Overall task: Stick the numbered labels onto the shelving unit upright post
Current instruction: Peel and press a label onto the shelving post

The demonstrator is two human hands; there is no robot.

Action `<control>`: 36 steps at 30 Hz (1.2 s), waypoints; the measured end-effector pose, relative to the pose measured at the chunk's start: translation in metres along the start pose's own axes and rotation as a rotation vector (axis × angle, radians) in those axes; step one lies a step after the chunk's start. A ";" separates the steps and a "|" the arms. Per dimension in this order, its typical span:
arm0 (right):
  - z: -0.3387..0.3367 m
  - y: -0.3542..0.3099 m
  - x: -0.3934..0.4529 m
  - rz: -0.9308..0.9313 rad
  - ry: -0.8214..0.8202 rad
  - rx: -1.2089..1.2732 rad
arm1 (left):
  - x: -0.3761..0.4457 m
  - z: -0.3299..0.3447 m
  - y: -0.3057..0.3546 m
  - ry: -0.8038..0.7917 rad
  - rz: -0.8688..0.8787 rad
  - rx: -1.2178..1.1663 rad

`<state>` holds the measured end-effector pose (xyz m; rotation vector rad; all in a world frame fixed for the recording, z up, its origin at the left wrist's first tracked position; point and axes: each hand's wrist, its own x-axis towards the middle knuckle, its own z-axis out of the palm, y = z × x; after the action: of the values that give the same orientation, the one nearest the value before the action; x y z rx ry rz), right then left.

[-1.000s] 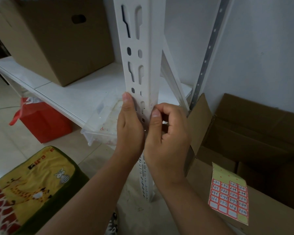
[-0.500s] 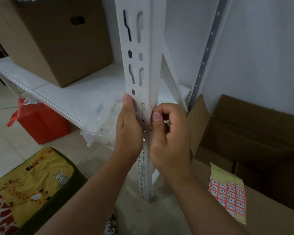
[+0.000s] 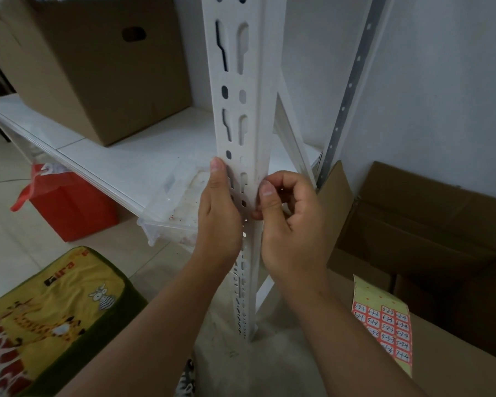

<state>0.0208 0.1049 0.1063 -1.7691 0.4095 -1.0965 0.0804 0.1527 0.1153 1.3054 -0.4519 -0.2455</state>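
The upright post [image 3: 241, 156] stands at centre. Since a second ago, the right hand [image 3: 287, 222] has barely shifted, fingers curled, thumb pressing the post's edge; the left hand [image 3: 219, 213] lies flat alongside. Any label is hidden; pressing probably continues. The label sheet [image 3: 384, 328] waits nearby.

The upright post [image 3: 241, 110] stands in the middle with the left hand [image 3: 219, 216] on its left face and the right hand [image 3: 291, 222] on its right edge, a shelf [image 3: 121, 164] carrying a cardboard box [image 3: 98, 67] far left, a cushion [image 3: 49, 316] near left, and a label sheet [image 3: 384, 325] on an open carton [image 3: 441, 253] at right.
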 end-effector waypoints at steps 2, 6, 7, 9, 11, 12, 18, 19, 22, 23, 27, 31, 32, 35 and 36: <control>0.003 0.000 0.001 -0.039 0.018 -0.077 | 0.000 0.001 0.001 0.001 -0.004 -0.025; 0.006 -0.001 0.002 -0.047 0.014 -0.135 | 0.001 0.002 0.001 0.001 0.000 -0.026; 0.005 -0.002 0.003 -0.035 0.002 -0.143 | 0.002 0.002 0.001 0.006 -0.001 -0.027; 0.004 -0.002 0.005 -0.010 -0.039 -0.141 | 0.003 0.002 0.000 0.001 -0.007 -0.034; 0.003 -0.003 0.007 0.001 -0.082 -0.126 | 0.003 0.001 0.001 -0.002 -0.010 -0.032; 0.003 -0.003 0.007 0.005 -0.098 -0.109 | 0.002 0.001 0.001 0.004 -0.009 -0.039; -0.004 -0.002 0.003 0.108 -0.133 0.068 | -0.003 0.000 0.004 -0.017 -0.006 -0.009; -0.005 -0.002 0.004 0.121 -0.134 0.096 | -0.003 0.000 0.004 -0.026 -0.004 -0.003; -0.009 -0.003 0.004 0.152 -0.133 0.183 | -0.002 -0.002 0.003 -0.033 0.008 0.008; -0.010 -0.003 0.005 0.157 -0.133 0.201 | -0.001 -0.003 0.003 -0.040 0.013 0.012; -0.011 -0.004 0.004 0.154 -0.148 0.176 | 0.000 -0.005 -0.001 -0.056 0.020 0.021; -0.008 -0.006 0.005 0.158 -0.123 0.121 | 0.001 -0.006 -0.004 -0.025 0.027 0.019; -0.007 -0.006 0.005 0.153 -0.114 0.106 | 0.001 -0.005 -0.004 -0.013 0.023 0.013; -0.001 -0.004 0.005 0.081 -0.074 -0.016 | 0.004 -0.004 -0.008 0.020 0.015 0.023; 0.001 -0.003 0.004 0.040 -0.049 -0.066 | 0.004 -0.003 -0.009 0.027 0.021 0.023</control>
<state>0.0236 0.1043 0.1106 -1.8343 0.4536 -1.0204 0.0864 0.1514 0.1071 1.3244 -0.4465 -0.2059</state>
